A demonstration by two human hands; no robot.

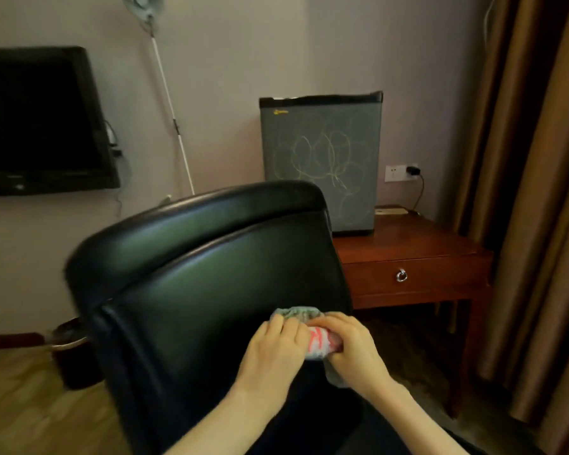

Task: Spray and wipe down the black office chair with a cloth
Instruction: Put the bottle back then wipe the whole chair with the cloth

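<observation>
Head view looks down over the back of the black office chair [211,274], which fills the middle and lower left of the frame, its glossy padding tilted toward the upper right. Low and right of centre, both hands meet on a bunched cloth [319,347]: the left hand [273,343] curls its fingers over the grey-green end, and the right hand [353,351] wraps around the red-and-white patterned part, with a loose corner hanging below the right wrist. Both hands are closed on the cloth, not spread flat, so this looks like folding or gathering it into a pad at the chair's right edge, which would give a firm face for wiping. Whether the cloth presses on the leather or is held just off it cannot be told. No spray bottle is in sight, and nothing shows whether the surface is wet. The seat, armrests and base are cut off below or hidden by the backrest, and the chair's left rim is blurred. Behind, a small grey fridge [322,159] stands on a wooden table [408,254] at centre right, a dark screen [40,119] hangs at upper left, a pole [170,106] leans on the wall, and a dark bin [73,353] sits half hidden at lower left.
</observation>
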